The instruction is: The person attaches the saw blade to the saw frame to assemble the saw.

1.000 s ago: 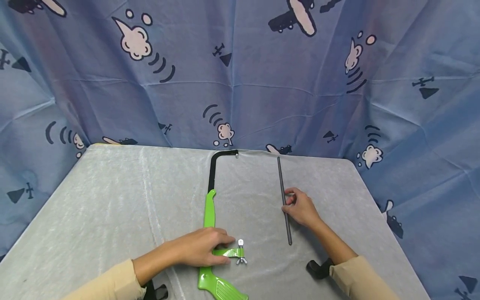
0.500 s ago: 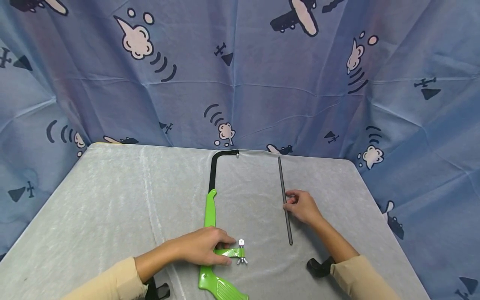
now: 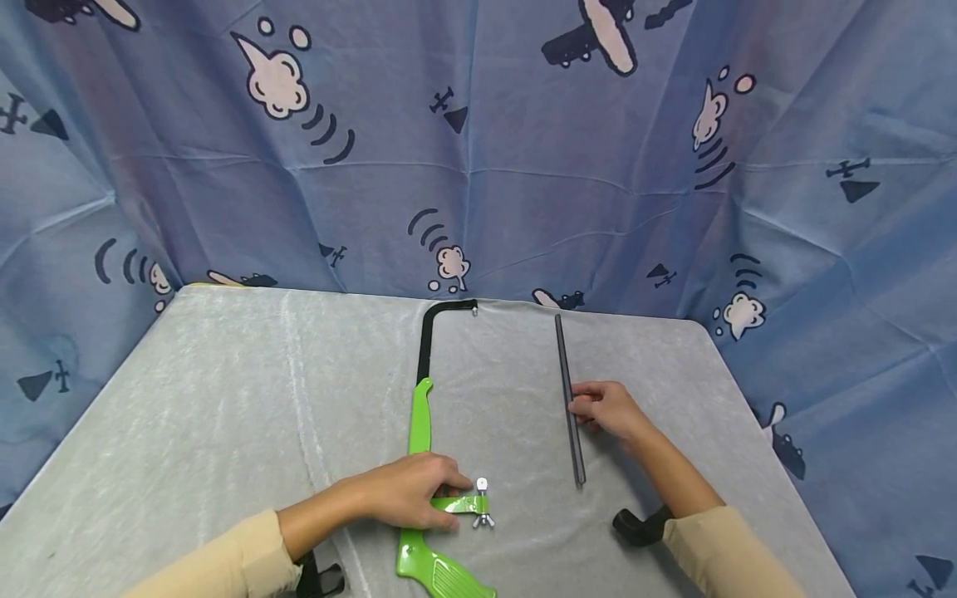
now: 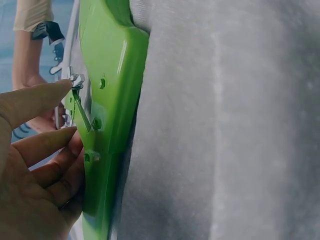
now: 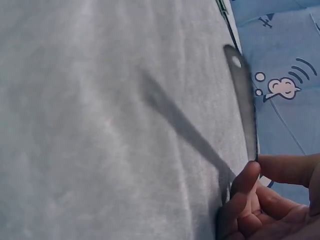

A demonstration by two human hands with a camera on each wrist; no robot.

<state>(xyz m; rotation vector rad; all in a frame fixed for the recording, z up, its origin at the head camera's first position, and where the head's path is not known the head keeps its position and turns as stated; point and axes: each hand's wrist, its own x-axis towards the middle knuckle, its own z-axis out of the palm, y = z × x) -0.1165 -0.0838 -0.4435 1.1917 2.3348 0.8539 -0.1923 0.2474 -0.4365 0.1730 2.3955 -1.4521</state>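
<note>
A green and black hacksaw frame [image 3: 420, 423] lies lengthwise on the grey cloth, without a blade across it. My left hand [image 3: 411, 492] holds it around the middle, thumb and fingers on both sides of the short green arm carrying a wing nut [image 3: 483, 521]. In the left wrist view, the curled fingers touch the side of the frame [image 4: 117, 100]. To the right, my right hand [image 3: 609, 411] pinches a dark hacksaw blade [image 3: 562, 349] near its middle. The right wrist view shows the hole in one end of the blade [image 5: 242, 100], above its shadow.
The grey cloth [image 3: 224, 399] covers the table. A blue patterned curtain [image 3: 478, 124] hangs right behind its back edge. Black straps or mounts, one of them a dark wrist piece [image 3: 639, 527], sit by both sleeves.
My right hand has shifted slightly to the right, and the blade has turned a little, showing more of its width at the near end. The left hand and hacksaw frame stay almost still.
</note>
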